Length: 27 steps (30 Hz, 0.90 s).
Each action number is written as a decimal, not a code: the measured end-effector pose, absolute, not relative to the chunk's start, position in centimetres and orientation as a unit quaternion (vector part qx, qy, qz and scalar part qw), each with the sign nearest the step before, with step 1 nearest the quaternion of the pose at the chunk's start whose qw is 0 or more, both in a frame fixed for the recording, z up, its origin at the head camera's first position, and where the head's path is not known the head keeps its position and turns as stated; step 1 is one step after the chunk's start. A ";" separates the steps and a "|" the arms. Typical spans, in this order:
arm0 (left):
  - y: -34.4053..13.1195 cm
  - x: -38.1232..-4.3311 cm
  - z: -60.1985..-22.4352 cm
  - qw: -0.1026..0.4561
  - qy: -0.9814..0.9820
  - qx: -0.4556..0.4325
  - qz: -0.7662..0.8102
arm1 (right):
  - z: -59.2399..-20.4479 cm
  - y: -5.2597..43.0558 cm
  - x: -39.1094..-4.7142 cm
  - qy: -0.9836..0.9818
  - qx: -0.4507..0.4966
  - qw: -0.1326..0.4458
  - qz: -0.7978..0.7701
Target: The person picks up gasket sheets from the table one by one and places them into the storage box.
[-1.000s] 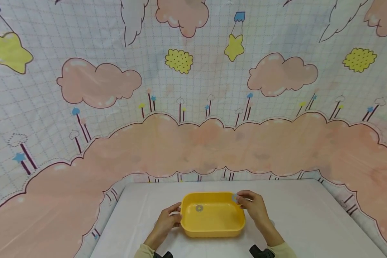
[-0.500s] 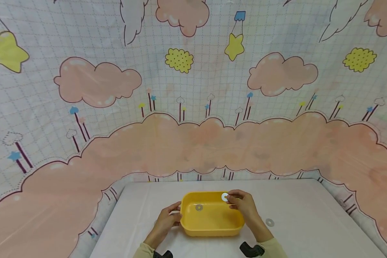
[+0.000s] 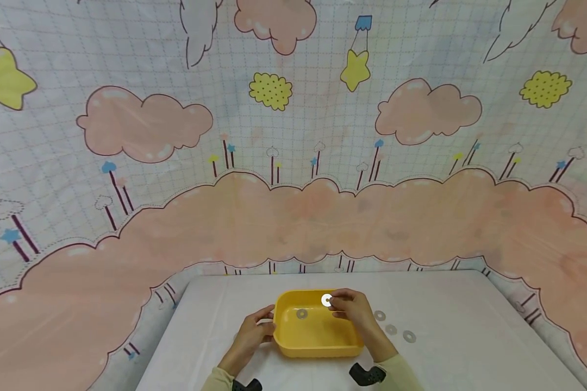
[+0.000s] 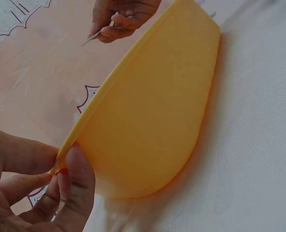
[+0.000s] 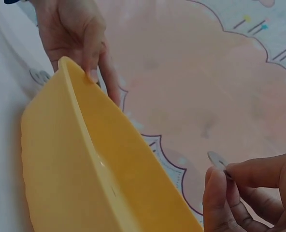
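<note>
A yellow plastic basin (image 3: 318,352) stands on the white table. My left hand (image 3: 249,336) pinches its left rim between thumb and fingers, as the left wrist view shows up close. Over the basin's far right part, my right hand (image 3: 356,314) holds a flat metal washer (image 3: 324,298) by its edge between thumb and fingertips. In the right wrist view that washer (image 5: 213,158) is tilted, apart from the basin wall. Another washer (image 3: 298,314) appears inside the basin, toward the left end.
Several grey washers (image 3: 405,335) lie on the white tabletop (image 3: 469,336) to the right of the basin. More washers (image 5: 35,74) lie beyond the basin, near the left hand, in the right wrist view. A patterned cloth (image 3: 293,222) hangs behind the table.
My right hand has moved left with its washer, from the basin's right rim to over its inside. Washers on the table at right have come into view. The left hand stays at the rim.
</note>
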<state>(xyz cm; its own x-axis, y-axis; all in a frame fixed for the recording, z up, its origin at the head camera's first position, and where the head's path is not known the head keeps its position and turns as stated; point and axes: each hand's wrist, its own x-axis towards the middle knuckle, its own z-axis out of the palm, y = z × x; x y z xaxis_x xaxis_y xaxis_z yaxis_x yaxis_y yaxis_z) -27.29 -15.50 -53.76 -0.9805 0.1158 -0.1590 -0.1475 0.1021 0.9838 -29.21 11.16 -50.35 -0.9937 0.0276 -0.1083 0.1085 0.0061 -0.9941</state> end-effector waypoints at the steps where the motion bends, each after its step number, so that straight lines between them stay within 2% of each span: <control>1: -15.5 -27.3 -53.7 0.099 0.736 -0.012 0.669 | -50.4 11.0 -29.3 0.707 0.048 0.032 -0.705; 27: -15.7 -27.9 -53.4 0.106 0.742 -0.019 0.662 | -52.4 9.4 -31.7 0.718 0.095 0.086 -0.684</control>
